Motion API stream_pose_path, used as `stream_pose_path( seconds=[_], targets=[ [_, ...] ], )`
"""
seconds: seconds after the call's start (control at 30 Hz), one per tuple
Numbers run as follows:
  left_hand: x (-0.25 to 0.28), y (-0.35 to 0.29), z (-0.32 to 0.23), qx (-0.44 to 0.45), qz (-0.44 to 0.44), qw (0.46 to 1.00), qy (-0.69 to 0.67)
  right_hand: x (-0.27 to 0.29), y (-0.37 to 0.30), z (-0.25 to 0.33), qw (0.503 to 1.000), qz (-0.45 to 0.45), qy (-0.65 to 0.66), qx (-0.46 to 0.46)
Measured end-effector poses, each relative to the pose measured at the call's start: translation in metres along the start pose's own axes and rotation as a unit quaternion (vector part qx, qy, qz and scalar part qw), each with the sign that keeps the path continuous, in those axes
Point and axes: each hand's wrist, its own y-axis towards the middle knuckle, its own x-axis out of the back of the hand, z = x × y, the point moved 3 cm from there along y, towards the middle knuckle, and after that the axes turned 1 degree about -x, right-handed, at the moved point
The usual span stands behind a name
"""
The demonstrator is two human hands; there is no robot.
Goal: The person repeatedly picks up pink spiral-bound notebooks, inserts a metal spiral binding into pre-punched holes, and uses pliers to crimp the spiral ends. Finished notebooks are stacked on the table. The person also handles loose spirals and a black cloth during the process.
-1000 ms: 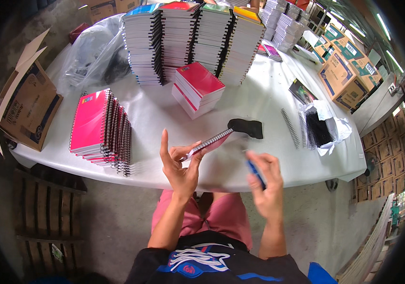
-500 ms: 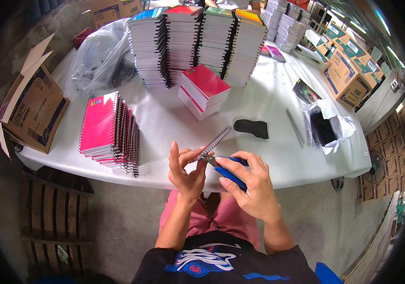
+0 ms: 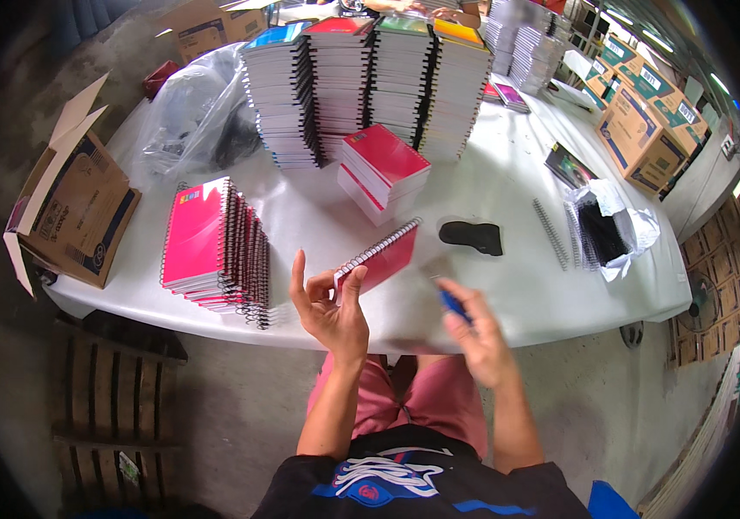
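Observation:
My left hand (image 3: pixel 335 320) holds a red spiral notebook (image 3: pixel 394 259) by its near end, tilted so that the wire coil runs along the top edge. Its fingers are closed on the cover, with the index finger raised. In my right hand (image 3: pixel 480 342), to the right of the notebook and apart from it, are blue-handled cutting pliers (image 3: pixel 454 304), smeared by motion. Left of my hands lies a stack of red spiral notebooks (image 3: pixel 197 238), their coils facing right. Beyond the held notebook stands a block of red-covered books (image 3: pixel 384 160) with no coil visible.
A black flat pad (image 3: pixel 472 235) lies right of centre. Farther right are loose wire coils (image 3: pixel 550 232) and a white wrapper (image 3: pixel 642 227) holding black coils. Tall notebook stacks (image 3: pixel 339 95) stand at the back. An open carton (image 3: pixel 80 208) and a plastic bag (image 3: pixel 184 121) are at left.
The pliers have come away from the coil, and my right hand has moved right and slightly down. The notebook has turned, so its red cover now shows below the coil.

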Motion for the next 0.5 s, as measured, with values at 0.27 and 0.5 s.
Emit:
stream_pose_path(
  seconds=[0.27,0.5],
  targets=[
    [0.006,0.007,-0.006,0.131,0.038,0.981,-0.141,0.053,0.001,-0.066,0.866,-0.139,-0.459,-0.143],
    [0.018,0.013,-0.056,0.043,0.119,0.972,-0.200,-0.011,0.050,0.015,0.937,-0.036,0.344,0.043]
  ],
)
